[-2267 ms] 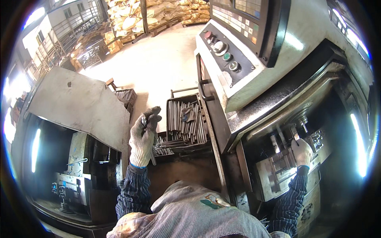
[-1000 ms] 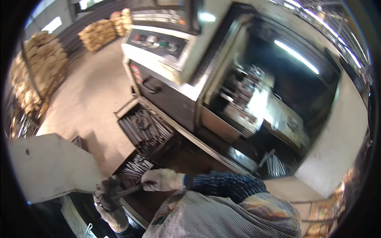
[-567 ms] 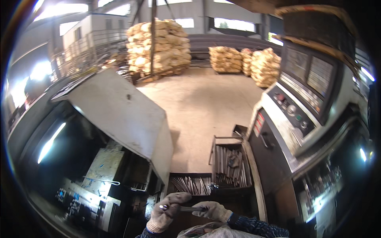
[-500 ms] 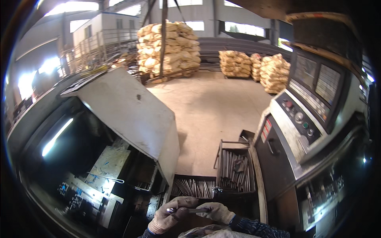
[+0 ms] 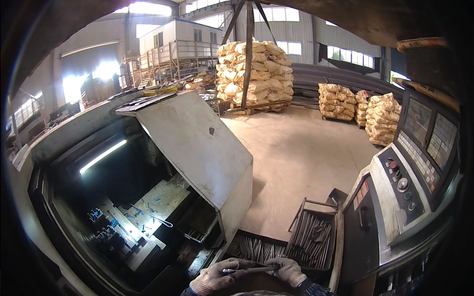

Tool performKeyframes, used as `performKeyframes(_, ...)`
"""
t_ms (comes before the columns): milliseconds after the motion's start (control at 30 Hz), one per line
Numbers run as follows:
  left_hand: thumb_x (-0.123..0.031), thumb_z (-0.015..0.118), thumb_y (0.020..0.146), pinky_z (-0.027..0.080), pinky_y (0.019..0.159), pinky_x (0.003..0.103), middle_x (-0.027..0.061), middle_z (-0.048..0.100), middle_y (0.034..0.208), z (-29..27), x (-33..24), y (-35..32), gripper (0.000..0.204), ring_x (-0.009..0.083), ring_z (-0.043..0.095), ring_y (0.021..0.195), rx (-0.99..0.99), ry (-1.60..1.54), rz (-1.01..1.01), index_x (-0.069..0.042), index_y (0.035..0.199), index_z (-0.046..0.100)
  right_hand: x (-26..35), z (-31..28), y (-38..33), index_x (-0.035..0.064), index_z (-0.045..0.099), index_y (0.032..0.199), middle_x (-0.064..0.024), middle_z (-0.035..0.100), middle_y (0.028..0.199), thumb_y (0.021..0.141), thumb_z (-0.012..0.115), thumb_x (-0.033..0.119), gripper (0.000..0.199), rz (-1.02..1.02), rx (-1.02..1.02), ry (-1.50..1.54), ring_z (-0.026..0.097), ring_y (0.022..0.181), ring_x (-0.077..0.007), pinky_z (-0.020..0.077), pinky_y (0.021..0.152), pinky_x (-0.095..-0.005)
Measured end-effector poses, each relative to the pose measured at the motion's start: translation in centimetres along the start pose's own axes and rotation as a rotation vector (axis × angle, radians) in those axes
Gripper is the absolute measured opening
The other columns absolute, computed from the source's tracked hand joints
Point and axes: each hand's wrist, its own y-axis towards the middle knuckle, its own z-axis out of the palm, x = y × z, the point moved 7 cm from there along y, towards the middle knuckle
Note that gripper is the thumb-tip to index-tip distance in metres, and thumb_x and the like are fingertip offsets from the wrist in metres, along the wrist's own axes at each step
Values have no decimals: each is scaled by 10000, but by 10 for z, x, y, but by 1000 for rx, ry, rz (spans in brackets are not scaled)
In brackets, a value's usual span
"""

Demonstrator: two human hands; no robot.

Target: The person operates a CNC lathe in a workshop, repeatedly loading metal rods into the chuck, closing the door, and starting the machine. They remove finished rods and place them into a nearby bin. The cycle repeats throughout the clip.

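The gloved left hand [image 5: 215, 277] and right hand [image 5: 289, 272] both gripped a metal rod [image 5: 252, 270], lying between them from nine to three o'clock. At twelve sat a box of rods [image 5: 269, 240]. Seconds earlier, the right hand was inside the two-o'clock machine [image 5: 357, 228].

From the person's head, the left fisheye camera looks forward and down between an open machine tool [image 5: 197, 140] and a control console [image 5: 401, 183]; the left hand [image 5: 217, 277] and right hand [image 5: 289, 271] sit near, at the lower edge, the tall sack stack [image 5: 266, 74] far off.
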Motion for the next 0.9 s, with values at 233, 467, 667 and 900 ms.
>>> performKeyframes(233, -372, 622, 978, 439, 1067, 376, 141, 564, 1388, 18, 41, 22, 599, 269, 560, 1283, 53, -7, -35, 8, 1432, 531, 0, -42, -21, 45, 679, 1264, -40, 748, 993, 842, 551, -149, 482, 145, -60, -105, 690, 883, -100, 550, 801, -222)
performKeyframes(467, -462, 637, 963, 449, 1047, 368, 123, 583, 1347, 35, 21, 47, 748, 254, 576, 1249, 26, 149, -113, -20, 1523, 414, 35, -57, -31, 58, 714, 1214, -54, 753, 1014, 909, 651, -20, 320, -55, -106, -450, 695, 916, -91, 553, 839, -224)
performKeyframes(667, -781, 576, 867, 297, 1192, 459, 162, 395, 1559, 18, 40, 61, 1124, 299, 421, 1416, -192, -428, 299, -109, 1647, 126, 14, -78, -11, -5, 717, 1193, -82, 738, 974, 986, 613, 87, 249, -195, -46, 183, 685, 926, -139, 553, 814, -246)
performKeyframes(900, -941, 360, 806, 149, 1254, 517, 151, 177, 1682, 6, -2, 77, 1126, 354, 171, 1541, -498, -742, 274, -230, 1654, 147, -6, -64, 28, -41, 502, 1363, -157, 671, 1014, 1034, 456, 49, 344, 117, 428, 1157, 643, 693, -181, 508, 489, -224)
